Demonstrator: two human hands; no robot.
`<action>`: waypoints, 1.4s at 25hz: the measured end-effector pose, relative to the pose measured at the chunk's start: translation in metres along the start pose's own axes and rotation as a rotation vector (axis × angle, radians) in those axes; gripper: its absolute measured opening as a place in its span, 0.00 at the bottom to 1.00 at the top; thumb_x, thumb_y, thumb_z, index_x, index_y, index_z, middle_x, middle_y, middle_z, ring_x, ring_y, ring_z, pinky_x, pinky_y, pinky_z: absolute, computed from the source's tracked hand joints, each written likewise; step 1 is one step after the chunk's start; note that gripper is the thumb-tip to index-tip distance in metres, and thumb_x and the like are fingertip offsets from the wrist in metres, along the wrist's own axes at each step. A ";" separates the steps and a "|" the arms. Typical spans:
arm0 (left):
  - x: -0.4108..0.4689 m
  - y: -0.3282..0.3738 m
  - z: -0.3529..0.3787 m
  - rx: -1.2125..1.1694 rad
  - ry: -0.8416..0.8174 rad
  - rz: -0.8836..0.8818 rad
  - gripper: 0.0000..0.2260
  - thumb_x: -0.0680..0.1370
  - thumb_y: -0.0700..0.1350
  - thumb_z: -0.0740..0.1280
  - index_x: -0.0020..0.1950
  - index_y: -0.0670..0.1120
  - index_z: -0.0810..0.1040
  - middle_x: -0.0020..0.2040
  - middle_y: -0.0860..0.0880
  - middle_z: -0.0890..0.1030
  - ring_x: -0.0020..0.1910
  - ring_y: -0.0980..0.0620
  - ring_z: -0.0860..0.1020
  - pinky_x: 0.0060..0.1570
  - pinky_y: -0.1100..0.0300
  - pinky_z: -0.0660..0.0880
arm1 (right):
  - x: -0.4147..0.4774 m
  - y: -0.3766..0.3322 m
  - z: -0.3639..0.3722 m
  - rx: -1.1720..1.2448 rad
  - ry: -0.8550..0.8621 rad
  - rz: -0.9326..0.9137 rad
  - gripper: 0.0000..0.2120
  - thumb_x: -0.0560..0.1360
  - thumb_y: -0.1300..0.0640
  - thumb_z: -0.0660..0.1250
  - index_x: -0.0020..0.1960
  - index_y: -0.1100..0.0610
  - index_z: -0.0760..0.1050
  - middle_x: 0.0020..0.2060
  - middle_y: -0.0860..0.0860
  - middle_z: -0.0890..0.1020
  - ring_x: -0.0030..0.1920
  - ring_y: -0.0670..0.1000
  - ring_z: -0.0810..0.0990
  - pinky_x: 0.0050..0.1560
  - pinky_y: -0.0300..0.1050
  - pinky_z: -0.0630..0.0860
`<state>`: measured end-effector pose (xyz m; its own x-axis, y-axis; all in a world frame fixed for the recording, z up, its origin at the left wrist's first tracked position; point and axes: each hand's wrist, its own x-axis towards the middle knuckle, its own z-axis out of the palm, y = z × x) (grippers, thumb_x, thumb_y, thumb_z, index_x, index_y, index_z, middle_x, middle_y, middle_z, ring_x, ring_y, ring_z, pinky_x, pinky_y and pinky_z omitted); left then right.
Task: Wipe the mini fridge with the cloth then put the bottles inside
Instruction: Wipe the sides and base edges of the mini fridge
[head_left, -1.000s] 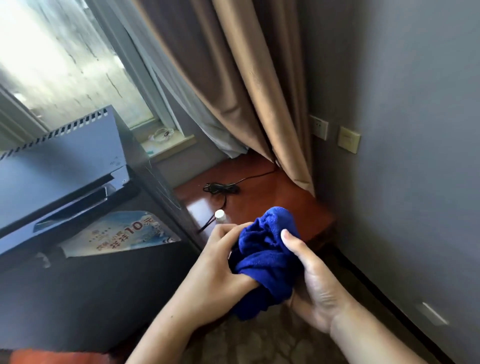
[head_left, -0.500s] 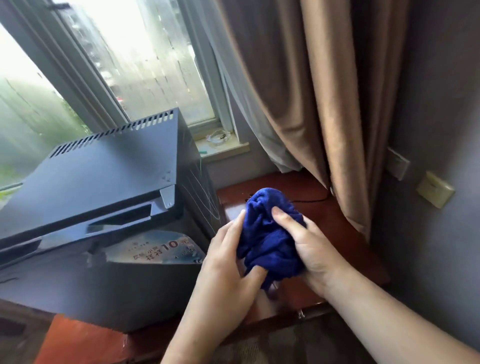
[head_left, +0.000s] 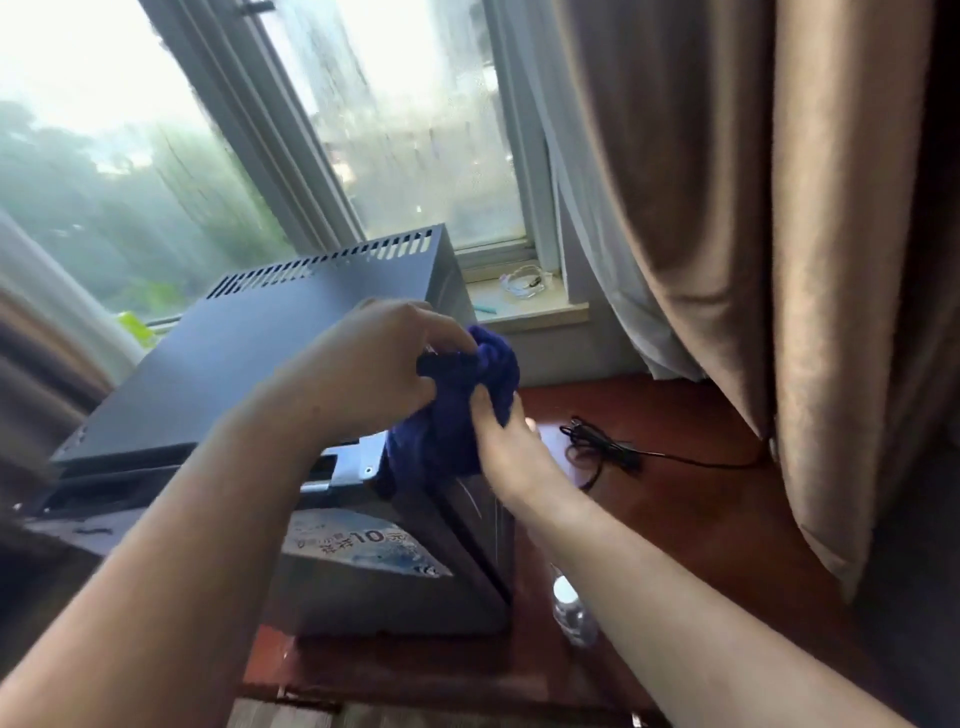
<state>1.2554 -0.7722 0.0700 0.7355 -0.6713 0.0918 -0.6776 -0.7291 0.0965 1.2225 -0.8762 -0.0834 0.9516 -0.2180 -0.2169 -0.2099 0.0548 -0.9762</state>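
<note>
A dark grey mini fridge (head_left: 249, 364) with a vented back edge stands on a reddish wooden table, its door shut and a printed sticker (head_left: 358, 545) on the front. A bunched blue cloth (head_left: 457, 415) hangs over the fridge's top right front corner. My left hand (head_left: 379, 364) pinches the cloth from above and the left. My right hand (head_left: 511, 447) grips it from below on the right. A clear plastic bottle with a white cap (head_left: 569, 608) stands on the table right of the fridge, partly behind my right forearm.
A black cable (head_left: 613, 452) lies coiled on the wooden table (head_left: 701, 519) to the right. Beige curtains (head_left: 779, 260) hang at the right, down to the table. The window and its sill (head_left: 524, 312) are right behind the fridge.
Both hands have risen with the cloth from beside the fridge to above its top right corner. The view has tilted up and closer, and the bottle is back in sight.
</note>
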 end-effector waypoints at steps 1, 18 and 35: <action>0.006 -0.006 0.008 0.021 -0.048 -0.010 0.25 0.70 0.34 0.68 0.59 0.57 0.85 0.49 0.55 0.82 0.46 0.55 0.78 0.52 0.57 0.75 | 0.005 0.008 -0.001 -0.061 -0.017 0.035 0.28 0.80 0.32 0.54 0.75 0.44 0.66 0.66 0.57 0.76 0.66 0.57 0.77 0.68 0.51 0.73; 0.073 -0.042 0.028 0.148 -0.328 -0.095 0.21 0.73 0.42 0.74 0.59 0.65 0.83 0.40 0.68 0.80 0.44 0.61 0.72 0.45 0.63 0.70 | 0.055 0.037 -0.022 -0.090 -0.209 -0.377 0.41 0.71 0.50 0.78 0.80 0.48 0.65 0.76 0.46 0.71 0.76 0.42 0.68 0.76 0.37 0.63; 0.262 -0.122 0.033 0.321 -0.137 -0.005 0.17 0.78 0.41 0.65 0.60 0.58 0.84 0.54 0.52 0.86 0.56 0.46 0.79 0.58 0.50 0.77 | 0.260 -0.050 -0.032 -0.189 0.026 -0.294 0.26 0.70 0.46 0.69 0.68 0.46 0.76 0.63 0.50 0.82 0.65 0.53 0.79 0.69 0.54 0.75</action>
<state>1.5308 -0.8640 0.0492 0.7468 -0.6637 -0.0434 -0.6549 -0.7223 -0.2223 1.4733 -0.9673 -0.0916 0.9721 -0.2222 0.0757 0.0319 -0.1945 -0.9804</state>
